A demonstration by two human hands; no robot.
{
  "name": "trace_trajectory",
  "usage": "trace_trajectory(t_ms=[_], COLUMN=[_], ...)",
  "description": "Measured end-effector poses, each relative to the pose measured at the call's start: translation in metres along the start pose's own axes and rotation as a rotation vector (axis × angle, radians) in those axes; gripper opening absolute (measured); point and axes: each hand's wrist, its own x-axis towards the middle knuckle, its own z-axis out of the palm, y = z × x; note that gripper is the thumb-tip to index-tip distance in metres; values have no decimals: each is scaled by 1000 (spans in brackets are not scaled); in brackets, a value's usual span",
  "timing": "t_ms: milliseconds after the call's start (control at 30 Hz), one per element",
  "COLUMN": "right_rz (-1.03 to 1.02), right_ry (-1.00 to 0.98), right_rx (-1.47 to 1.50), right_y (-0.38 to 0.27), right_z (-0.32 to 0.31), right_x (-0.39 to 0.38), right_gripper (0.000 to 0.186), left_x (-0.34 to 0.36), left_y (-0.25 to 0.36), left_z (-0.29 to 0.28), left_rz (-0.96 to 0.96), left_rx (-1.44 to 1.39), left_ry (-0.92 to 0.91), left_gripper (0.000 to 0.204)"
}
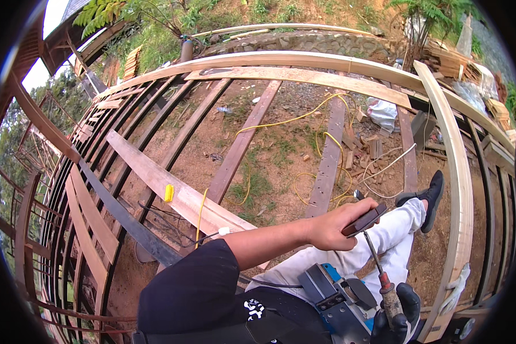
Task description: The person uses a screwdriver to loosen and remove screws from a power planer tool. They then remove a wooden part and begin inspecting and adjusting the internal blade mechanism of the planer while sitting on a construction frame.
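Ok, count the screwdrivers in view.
1: a red-and-grey-handled screwdriver in the black-gloved right hand, its tip by the dark block that the left hand holds. Others may be hidden.

The block (pixel 364 221) is dark brown, the power tool (pixel 332 295) blue and black, the trousers (pixel 400 225) white.

Clothing as seen from above.
Near left, a black short-sleeved shirt (pixel 189 289) bears a white printed motif (pixel 254 310); farther right, off-white trousers (pixel 400 225) end above a black shoe (pixel 434 202). The left hand (pixel 337 226) is bare; the right hand (pixel 408 305) wears a dark glove (pixel 409 298).
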Motion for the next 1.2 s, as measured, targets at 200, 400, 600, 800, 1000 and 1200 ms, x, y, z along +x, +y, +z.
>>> trace_trajectory(t_ms=[200,400,600,800,1000,1200], right_rz=[183,8,-861,-537,-138,3], right_ry=[-103,-273,-413,-269,115,18], right_rx=[-125,-421,-1267,-862,72,-425], right_y=[4,-8,-30,-18,22,12], right_z=[3,-17,1,5,8,-12], right_x=[-13,-2,19,17,15,14], right_gripper=[47,52,49,53,62,59], left_x=[-10,-13,-20,-16,-3,8], left_y=[4,8,-4,-4,-4,-18], left_z=[-3,-1,-7,-3,6,12], left_rz=[71,-25,-92,-69,-49,-58], left_rx=[95,73,-48,-60,-93,-173], left_ry=[3,-71,8,100,91,125], left_gripper=[55,55,59,57,57,55])
